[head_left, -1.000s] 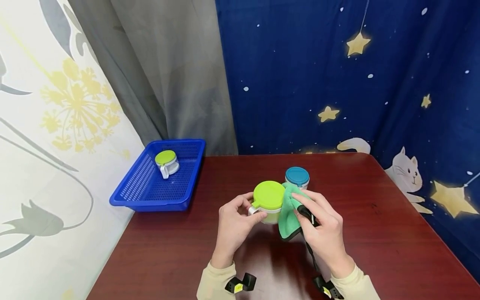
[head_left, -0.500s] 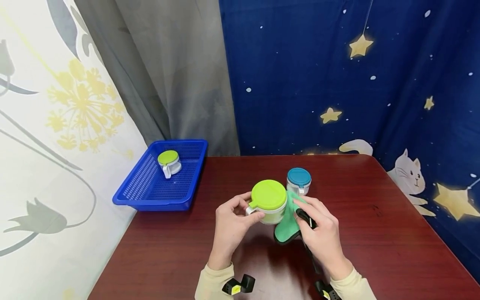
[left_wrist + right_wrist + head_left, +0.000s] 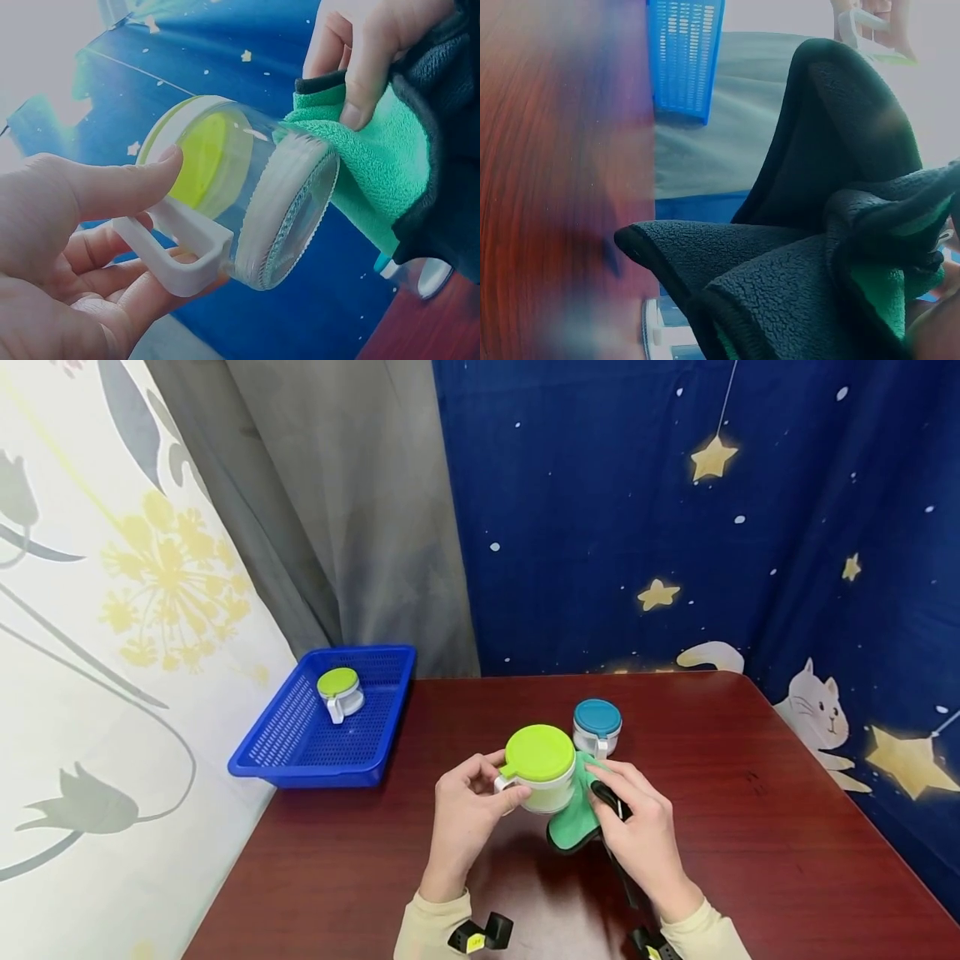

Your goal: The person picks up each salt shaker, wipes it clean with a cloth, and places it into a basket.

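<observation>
A clear jar (image 3: 247, 187) with a lime-green lid (image 3: 539, 752) and a white handle (image 3: 176, 259) is held above the table. My left hand (image 3: 469, 817) pinches it by the handle, thumb near the lid in the left wrist view. On the jar's right side, my right hand (image 3: 640, 821) grips a cloth (image 3: 576, 814), green on one face and dark grey on the other, which touches the glass. Its dark folds (image 3: 780, 292) fill much of the right wrist view. Just behind the cloth, a jar with a blue lid (image 3: 597, 717) stands on the table.
A blue plastic basket (image 3: 315, 777) sits at the table's back left. Inside it is another jar with a green lid (image 3: 337, 681). Behind the reddish-brown table (image 3: 757, 827) hang a grey curtain (image 3: 375, 510) and a blue starry one (image 3: 585, 510).
The cloth has slid down a little along the jar's right side, and the right hand has shifted slightly with it. The left hand keeps its hold on the handle.
</observation>
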Available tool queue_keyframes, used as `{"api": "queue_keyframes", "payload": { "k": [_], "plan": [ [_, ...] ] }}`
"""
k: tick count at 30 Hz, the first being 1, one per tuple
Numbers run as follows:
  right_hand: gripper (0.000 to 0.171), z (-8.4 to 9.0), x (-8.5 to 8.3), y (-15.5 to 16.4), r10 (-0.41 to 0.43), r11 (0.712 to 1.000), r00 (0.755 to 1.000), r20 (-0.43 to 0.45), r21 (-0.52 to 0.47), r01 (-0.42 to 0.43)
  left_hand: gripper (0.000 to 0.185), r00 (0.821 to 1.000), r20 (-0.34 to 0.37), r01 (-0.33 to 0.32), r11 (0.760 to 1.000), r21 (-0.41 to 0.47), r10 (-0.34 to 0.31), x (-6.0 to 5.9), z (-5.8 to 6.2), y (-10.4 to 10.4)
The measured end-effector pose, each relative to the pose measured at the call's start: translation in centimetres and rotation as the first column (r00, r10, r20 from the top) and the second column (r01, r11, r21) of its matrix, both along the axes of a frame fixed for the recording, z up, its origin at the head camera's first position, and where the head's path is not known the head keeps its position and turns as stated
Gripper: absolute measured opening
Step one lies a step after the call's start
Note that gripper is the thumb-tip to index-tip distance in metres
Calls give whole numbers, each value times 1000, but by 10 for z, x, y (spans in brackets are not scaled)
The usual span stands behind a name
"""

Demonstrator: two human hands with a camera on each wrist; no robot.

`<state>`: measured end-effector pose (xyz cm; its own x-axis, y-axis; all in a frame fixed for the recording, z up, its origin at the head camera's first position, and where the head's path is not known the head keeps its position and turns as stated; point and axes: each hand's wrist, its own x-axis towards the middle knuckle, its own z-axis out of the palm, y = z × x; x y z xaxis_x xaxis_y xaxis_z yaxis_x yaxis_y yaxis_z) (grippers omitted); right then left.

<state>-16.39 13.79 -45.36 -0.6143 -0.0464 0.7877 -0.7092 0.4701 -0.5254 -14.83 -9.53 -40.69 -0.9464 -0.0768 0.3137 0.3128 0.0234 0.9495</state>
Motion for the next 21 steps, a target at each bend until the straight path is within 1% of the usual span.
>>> {"api": "queue_keyframes", "payload": {
  "k": [3,8,12,15,17,18,19,21],
  "plan": [
    [46,1,2,-1,4,1000,1000,9,-17,-4,34,1000,-1,-6,1000,2,6,0,-2,1],
    [46,14,11,-6,50,996,999,5,-81,-49,32,998,-57,-26,999,-27,25,-1,-3,3],
    [46,25,19,-10,80,990,997,6,-117,-79,30,993,-103,-68,989,-130,55,0,-1,4],
    [45,30,22,-11,79,990,997,6,-121,-77,28,987,-129,-122,965,-233,94,2,0,4],
    [45,31,24,-11,76,990,997,4,-123,-75,27,984,-147,-141,952,-271,103,3,0,3],
    [45,32,24,-11,76,989,997,3,-123,-75,27,983,-152,-138,951,-277,99,3,0,2],
    [45,32,25,-11,80,989,997,2,-126,-79,27,984,-153,-125,955,-268,86,3,-1,2],
    [44,34,25,-10,91,987,996,-5,-130,-90,26,988,-146,-78,972,-223,45,2,-3,0]
  ]
}}
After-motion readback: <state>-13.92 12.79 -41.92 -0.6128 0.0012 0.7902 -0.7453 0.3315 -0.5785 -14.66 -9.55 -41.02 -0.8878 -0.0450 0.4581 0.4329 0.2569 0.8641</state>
